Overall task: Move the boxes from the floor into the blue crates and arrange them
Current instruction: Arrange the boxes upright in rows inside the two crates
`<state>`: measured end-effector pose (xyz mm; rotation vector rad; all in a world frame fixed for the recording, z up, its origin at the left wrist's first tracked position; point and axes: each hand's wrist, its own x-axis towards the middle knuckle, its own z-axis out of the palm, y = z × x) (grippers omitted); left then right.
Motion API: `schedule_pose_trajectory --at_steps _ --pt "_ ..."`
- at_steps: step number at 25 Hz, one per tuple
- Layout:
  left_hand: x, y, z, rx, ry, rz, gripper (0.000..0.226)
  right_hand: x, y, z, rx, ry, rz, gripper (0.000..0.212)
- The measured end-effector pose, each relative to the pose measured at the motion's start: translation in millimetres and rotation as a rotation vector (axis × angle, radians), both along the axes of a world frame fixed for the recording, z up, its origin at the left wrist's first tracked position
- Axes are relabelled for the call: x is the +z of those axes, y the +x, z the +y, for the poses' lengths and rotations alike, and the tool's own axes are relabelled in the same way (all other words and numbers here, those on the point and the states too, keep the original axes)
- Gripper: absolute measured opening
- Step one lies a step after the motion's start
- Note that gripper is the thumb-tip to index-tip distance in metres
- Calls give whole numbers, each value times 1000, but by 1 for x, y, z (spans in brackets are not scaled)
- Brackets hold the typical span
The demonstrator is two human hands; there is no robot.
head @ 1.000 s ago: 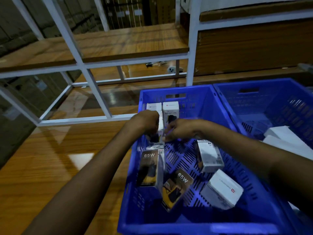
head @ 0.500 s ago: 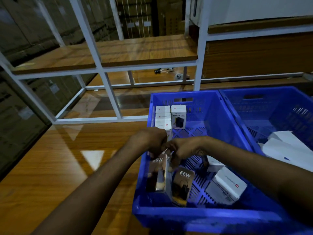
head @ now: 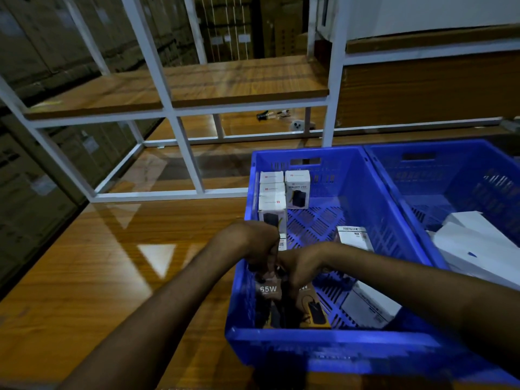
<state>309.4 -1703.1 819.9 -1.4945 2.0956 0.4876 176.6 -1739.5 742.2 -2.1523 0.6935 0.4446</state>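
Both hands are low in the near-left corner of the blue crate. The left hand is curled round the top of a dark 65W box by the left wall. The right hand grips the second dark box just beside it. White boxes stand along the far-left wall. The lattice floor mid-crate is bare. A second crate butts against the right rim.

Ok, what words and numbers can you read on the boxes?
"65W": dark box the left hand holds.
"W": second dark box the right hand holds; rest hidden.
"HALLEY 20", last sign unclear: white box far in the crate.
Print on the other white boxes: too small or blurred.
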Motion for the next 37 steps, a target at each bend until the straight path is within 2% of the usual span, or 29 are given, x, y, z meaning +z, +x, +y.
schedule_pose_trajectory --at_steps 4,11,16,21,25,30,37 --pt "1 -2 4 5 -29 -29 32 -2 0 1 7 -4 23 72" --pt "1 -11 17 7 -127 -116 13 9 -9 -4 -139 47 -24 62" --pt "1 -17 27 -5 -223 -134 16 4 -16 -3 -173 79 -23 59" --pt "2 -20 31 -33 -267 -164 31 14 -20 3 -179 254 -69 48" --pt "2 -22 32 -56 -270 -180 39 17 -18 3 -216 192 -43 57" --pt "3 -23 36 -74 -238 -176 39 11 -16 1 -274 209 -38 61" --pt "9 -18 36 -35 -241 -129 35 15 -4 5 -195 141 17 58"
